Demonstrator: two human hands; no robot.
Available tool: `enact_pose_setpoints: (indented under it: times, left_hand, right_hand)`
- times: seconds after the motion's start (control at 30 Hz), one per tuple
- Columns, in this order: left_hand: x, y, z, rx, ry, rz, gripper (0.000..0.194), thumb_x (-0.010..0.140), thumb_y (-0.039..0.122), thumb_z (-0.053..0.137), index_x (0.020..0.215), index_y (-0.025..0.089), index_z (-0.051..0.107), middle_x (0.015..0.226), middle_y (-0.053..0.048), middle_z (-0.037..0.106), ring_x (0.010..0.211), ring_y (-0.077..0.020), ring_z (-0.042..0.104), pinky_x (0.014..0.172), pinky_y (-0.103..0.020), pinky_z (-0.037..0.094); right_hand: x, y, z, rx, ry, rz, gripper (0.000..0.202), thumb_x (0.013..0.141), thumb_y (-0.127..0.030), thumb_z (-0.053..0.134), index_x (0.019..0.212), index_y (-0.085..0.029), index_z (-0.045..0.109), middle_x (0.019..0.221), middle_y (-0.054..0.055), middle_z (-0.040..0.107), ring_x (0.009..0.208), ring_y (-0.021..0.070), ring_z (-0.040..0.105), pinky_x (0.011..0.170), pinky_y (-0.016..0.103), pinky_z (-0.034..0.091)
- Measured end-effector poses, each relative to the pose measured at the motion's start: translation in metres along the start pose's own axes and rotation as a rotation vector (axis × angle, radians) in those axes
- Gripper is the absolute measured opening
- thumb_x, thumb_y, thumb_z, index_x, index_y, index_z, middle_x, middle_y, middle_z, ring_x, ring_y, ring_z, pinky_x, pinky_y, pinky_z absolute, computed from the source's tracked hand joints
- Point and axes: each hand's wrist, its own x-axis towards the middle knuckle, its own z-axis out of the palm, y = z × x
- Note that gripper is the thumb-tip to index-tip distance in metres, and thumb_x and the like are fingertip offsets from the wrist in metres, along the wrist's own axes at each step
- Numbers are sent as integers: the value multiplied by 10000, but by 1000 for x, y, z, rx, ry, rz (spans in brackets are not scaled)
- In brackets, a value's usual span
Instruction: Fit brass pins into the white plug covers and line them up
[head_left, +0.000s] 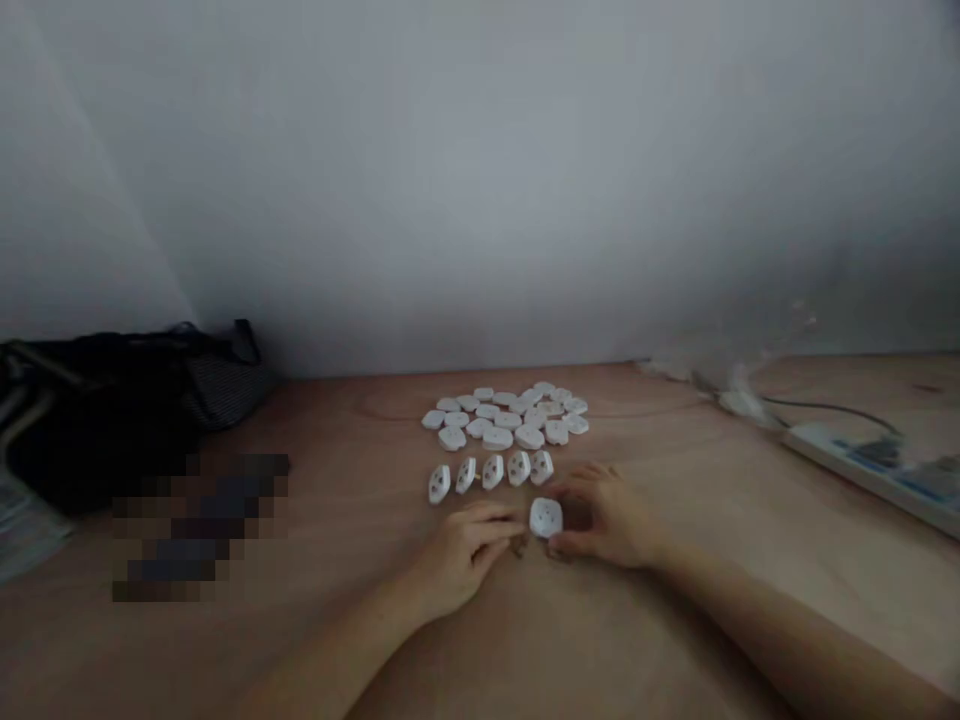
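Note:
A white socket piece point(546, 518) with small holes in its face is gripped at its right side by my right hand point(607, 518), thumb below and fingers above. Just left of it is my left hand point(474, 548), its fingers closed together and pointing toward the piece; whether they pinch anything small is hidden. Beyond my hands, several similar white pieces point(493, 472) stand on edge in a row, faces toward me. Farther back, many white pieces point(497, 438) lie in a loose group on the wooden table point(360, 560).
A black bag point(97, 420) sits at the left, with a pixelated dark object point(199, 525) in front of it. At the right are a white power strip point(885, 475), a black cable point(825, 404) and clear plastic point(739, 390). A pale wall point(480, 180) rises behind the table.

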Motion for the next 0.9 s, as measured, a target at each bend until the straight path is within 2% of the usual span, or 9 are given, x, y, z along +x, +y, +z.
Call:
enact_pose_setpoints:
  times: [0.13, 0.27, 0.37, 0.47, 0.6, 0.77, 0.9]
  left_hand:
    - [2, -5, 3, 13, 35, 25, 198, 841, 165, 529, 893, 214, 714, 993, -61, 676, 914, -195, 624, 807, -326, 499]
    - [2, -5, 3, 39, 62, 19, 164, 844, 183, 542, 808, 188, 702, 815, -50, 673, 801, -185, 618, 737, -303, 497]
    - [1, -6, 0, 35, 71, -1, 171, 844, 185, 540, 942, 199, 679, 890, -50, 667, 839, -183, 614, 765, -305, 497]
    - [0, -8, -6, 32, 16, 34, 254, 861, 160, 493, 1044, 218, 659, 1008, -59, 659, 914, -188, 608, 801, -307, 488]
    - [1, -13, -9, 55, -36, 69, 249, 878, 171, 463, 930, 219, 702, 918, -48, 685, 834, -178, 623, 739, -283, 492]
    - [4, -17, -6, 103, 0, 121, 250, 901, 213, 436, 827, 187, 673, 827, -43, 656, 788, -167, 601, 705, -269, 484]
    - [6, -11, -7, 123, 42, 119, 223, 902, 245, 452, 775, 170, 618, 799, -50, 624, 786, -172, 578, 732, -279, 473]
  right_hand:
    - [1, 3, 5, 30, -4, 19, 518, 614, -520, 710, 1067, -284, 630, 1112, 56, 603, 1033, 284, 513, 867, 421, 347]
    - [2, 2, 12, 68, 2, 34, 466, 633, -500, 705, 1038, -276, 644, 1090, 57, 602, 1027, 276, 511, 859, 409, 355]
    - [2, -1, 11, 69, 13, 24, 457, 633, -493, 708, 1029, -275, 639, 1090, 52, 607, 1027, 274, 507, 861, 412, 343]
    - [1, -5, 9, 67, 30, -3, 445, 634, -483, 709, 1023, -281, 632, 1091, 43, 611, 1019, 269, 505, 858, 415, 329]
    - [0, -10, 7, 82, 35, -56, 431, 654, -480, 691, 1032, -286, 621, 1070, 37, 623, 985, 260, 512, 846, 408, 319]
    - [-1, -15, 6, 99, 47, -78, 414, 657, -496, 677, 1001, -271, 629, 1012, 40, 640, 962, 260, 516, 822, 389, 313]
    - [-1, -17, 6, 93, 52, -87, 411, 654, -504, 673, 990, -271, 629, 1004, 34, 644, 963, 256, 518, 826, 385, 303]
